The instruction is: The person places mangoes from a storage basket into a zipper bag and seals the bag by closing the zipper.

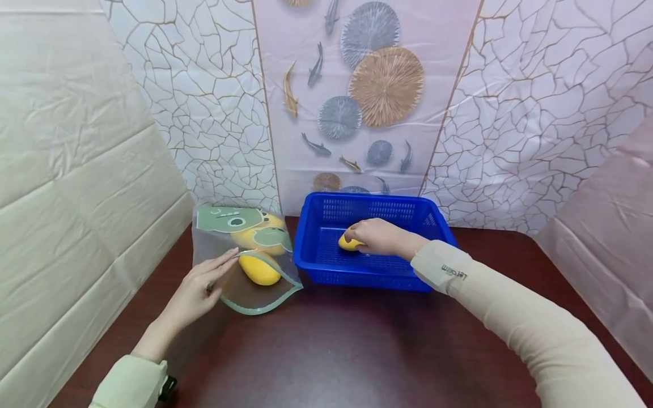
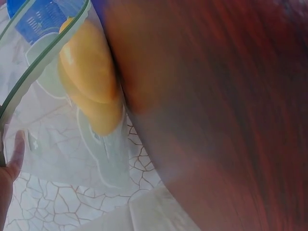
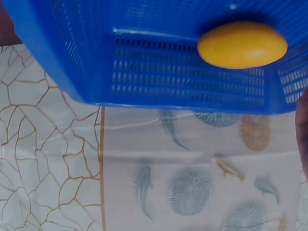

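On the left stands a translucent zip bag (image 1: pixel 209 243) with a green cartoon print, its mouth spread toward me. Inside are yellow mangoes (image 1: pixel 261 270), two of them overlapping in the left wrist view. My left hand (image 1: pixel 196 292) pinches the bag's rim at its left side. My right hand (image 1: pixel 380 235) reaches into a blue plastic basket (image 1: pixel 316 264), fingers curved over another yellow mango (image 3: pixel 242 45) on the basket floor. In the right wrist view only a sliver of that hand shows, with a gap between it and the mango; the hidden fingertips' contact is unclear.
The basket has slotted walls and sits right beside the bag at the back of a dark red-brown table (image 1: pixel 316 351). Behind them hangs a patterned cloth backdrop (image 1: pixel 224 124) with fish and round leaves. Pale panels (image 1: pixel 66 187) flank the table.
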Tool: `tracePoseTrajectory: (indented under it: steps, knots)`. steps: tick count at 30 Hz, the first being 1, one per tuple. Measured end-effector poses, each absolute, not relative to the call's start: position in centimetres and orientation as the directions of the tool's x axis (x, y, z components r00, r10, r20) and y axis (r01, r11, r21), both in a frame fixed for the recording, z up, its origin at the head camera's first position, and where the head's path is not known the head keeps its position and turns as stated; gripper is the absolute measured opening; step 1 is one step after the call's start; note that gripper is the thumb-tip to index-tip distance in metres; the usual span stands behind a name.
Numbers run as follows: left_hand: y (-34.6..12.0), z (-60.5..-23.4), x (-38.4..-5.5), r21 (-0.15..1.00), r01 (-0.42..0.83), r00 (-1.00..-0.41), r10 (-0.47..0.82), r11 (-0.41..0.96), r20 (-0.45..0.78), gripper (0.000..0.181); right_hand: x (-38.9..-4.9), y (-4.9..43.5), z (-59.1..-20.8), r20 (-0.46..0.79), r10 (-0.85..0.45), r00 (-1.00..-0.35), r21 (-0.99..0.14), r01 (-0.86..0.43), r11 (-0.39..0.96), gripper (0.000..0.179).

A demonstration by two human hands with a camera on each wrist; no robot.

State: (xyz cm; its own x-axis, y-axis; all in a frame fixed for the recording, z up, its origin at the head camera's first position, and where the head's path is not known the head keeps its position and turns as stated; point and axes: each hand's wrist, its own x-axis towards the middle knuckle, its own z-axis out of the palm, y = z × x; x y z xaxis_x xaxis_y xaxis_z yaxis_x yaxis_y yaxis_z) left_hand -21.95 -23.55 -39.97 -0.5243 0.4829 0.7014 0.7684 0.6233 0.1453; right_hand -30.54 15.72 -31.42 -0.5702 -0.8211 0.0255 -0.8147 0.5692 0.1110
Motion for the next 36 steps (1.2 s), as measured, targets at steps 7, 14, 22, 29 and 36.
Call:
tracePoseTrajectory:
  steps: [7,14,22,29,36]
  knots:
    - [-23.3,-39.9,-21.9,0.130,0.776,-0.504,0.483,0.617,0.715,0.075,-31.9,15.6,-31.0,-0.038,-0.807,-0.590,0.142,-0.802,0.580,0.030]
    - [-23.2,-40.0,-21.9,0.138,0.782,-0.501,0.481,0.608,0.719,0.074,-33.1,15.8,-31.6,-0.101,-0.767,-0.633,0.177,-0.770,0.613,0.039]
    - [-23.0,-40.0,-22.0,0.138,0.783,-0.501,0.483,0.606,0.718,0.071,-33.8,15.0,-32.5,-0.139,-0.743,-0.655,0.260,-0.748,0.610,0.041]
    - [-23.0,-40.1,-22.0,0.139,0.778,-0.504,0.477,0.612,0.720,0.074,-34.2,14.8,-33.0,-0.172,-0.707,-0.686,0.281,-0.722,0.632,0.057]
    - [-22.9,-40.1,-22.0,0.139,0.776,-0.510,0.484,0.615,0.711,0.072,-34.8,15.7,-33.9,-0.153,-0.694,-0.704,0.209,-0.709,0.673,0.069]
